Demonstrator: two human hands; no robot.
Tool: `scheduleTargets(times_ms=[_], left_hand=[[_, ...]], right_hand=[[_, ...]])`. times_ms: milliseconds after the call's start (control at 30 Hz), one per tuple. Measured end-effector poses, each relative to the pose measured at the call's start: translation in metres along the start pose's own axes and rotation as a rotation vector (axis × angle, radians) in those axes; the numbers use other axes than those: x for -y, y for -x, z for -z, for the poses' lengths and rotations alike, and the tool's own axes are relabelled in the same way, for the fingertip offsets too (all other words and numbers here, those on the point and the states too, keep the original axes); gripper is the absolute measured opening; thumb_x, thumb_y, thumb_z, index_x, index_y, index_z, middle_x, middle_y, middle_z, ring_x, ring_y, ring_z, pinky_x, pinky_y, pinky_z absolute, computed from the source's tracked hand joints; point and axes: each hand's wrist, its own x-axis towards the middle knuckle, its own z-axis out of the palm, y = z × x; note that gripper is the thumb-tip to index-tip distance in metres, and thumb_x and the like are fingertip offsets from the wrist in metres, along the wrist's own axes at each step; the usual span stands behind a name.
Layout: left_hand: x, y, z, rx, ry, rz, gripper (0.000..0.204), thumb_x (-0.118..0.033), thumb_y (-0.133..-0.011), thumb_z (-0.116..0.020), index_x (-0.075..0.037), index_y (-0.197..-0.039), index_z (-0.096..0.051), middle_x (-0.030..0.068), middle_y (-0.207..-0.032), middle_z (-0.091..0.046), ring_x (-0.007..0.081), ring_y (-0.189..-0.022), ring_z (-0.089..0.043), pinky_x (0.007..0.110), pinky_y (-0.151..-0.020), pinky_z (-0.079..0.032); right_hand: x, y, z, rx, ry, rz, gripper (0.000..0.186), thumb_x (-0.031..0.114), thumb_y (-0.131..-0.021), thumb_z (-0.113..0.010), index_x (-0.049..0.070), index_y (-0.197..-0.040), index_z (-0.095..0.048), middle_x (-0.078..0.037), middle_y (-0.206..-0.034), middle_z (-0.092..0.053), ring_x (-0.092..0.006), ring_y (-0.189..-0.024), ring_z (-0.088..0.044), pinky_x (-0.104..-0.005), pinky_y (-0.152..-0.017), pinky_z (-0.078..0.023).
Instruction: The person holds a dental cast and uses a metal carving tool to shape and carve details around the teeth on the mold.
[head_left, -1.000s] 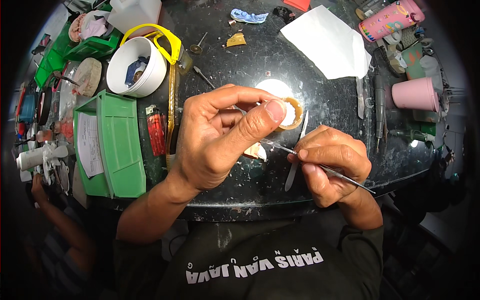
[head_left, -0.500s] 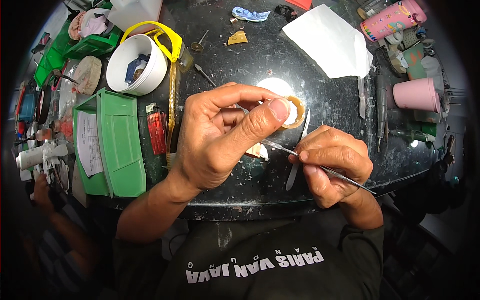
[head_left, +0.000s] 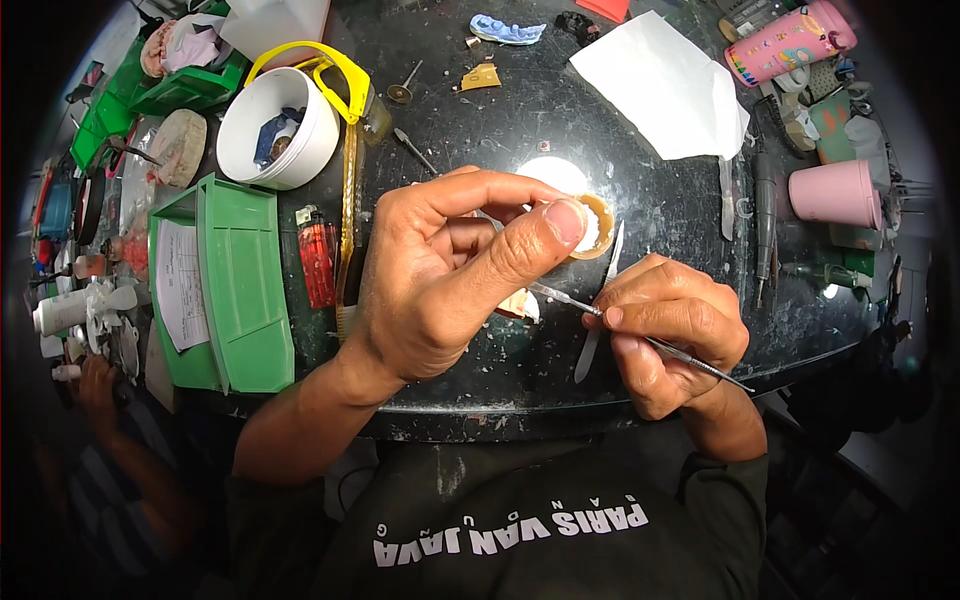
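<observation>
My left hand [head_left: 460,270] is curled with thumb and index fingertip close together; whatever they grip is hidden. Behind the thumb tip sits a tan round dish [head_left: 596,234] of white material, its contact with the fingers unclear. My right hand [head_left: 668,335] grips a slim metal instrument [head_left: 700,365] like a pen, its flat tip pointing left behind my left thumb. A pale metal spatula [head_left: 586,355] lies beside my right hand. Below my left thumb, a small cream-coloured piece [head_left: 518,306] rests on the black bench [head_left: 480,400].
Left are a green bin [head_left: 250,290], red lighter [head_left: 320,260], white tub [head_left: 270,165] and yellow goggles [head_left: 352,95]. Behind are a blue moulded piece [head_left: 505,32] and white paper [head_left: 650,85]; right, a handpiece [head_left: 763,220] and pink cup [head_left: 830,195]. A co-worker's hand [head_left: 98,390] is far left.
Both my hands have shifted very slightly rightward, keeping their grips. The instrument stays angled toward my left thumb. The co-worker's hand at the far left has moved slightly.
</observation>
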Motion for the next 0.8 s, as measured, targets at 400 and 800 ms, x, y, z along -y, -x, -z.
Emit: scheduleTargets(times_ms=[400, 800], left_hand=[[-0.0001, -0.0026, 0.0011, -0.014, 0.009, -0.008, 0.039, -0.029, -0.103, -0.062, 0.005, -0.119, -0.072, 0.0001, -0.082, -0.066, 0.0010, -0.064, -0.047, 0.018, -0.056, -0.034], [0.0021, -0.0006, 0.0013, -0.002, 0.010, -0.023, 0.038, -0.029, -0.104, -0.062, 0.004, -0.119, -0.072, -0.0007, -0.080, -0.064, 0.0009, -0.063, -0.047, 0.018, -0.057, -0.034]], right_hand=[[-0.0010, -0.0022, 0.0003, 0.013, 0.012, 0.010, 0.024, -0.013, -0.068, -0.065, -0.005, -0.090, -0.071, -0.014, -0.078, -0.071, -0.0253, -0.065, -0.072, -0.0339, -0.060, -0.059], [-0.0004, -0.0025, 0.0005, 0.022, 0.018, 0.035, 0.027, -0.013, -0.065, -0.064, -0.005, -0.089, -0.072, -0.013, -0.078, -0.071, -0.0250, -0.065, -0.072, -0.0331, -0.059, -0.059]])
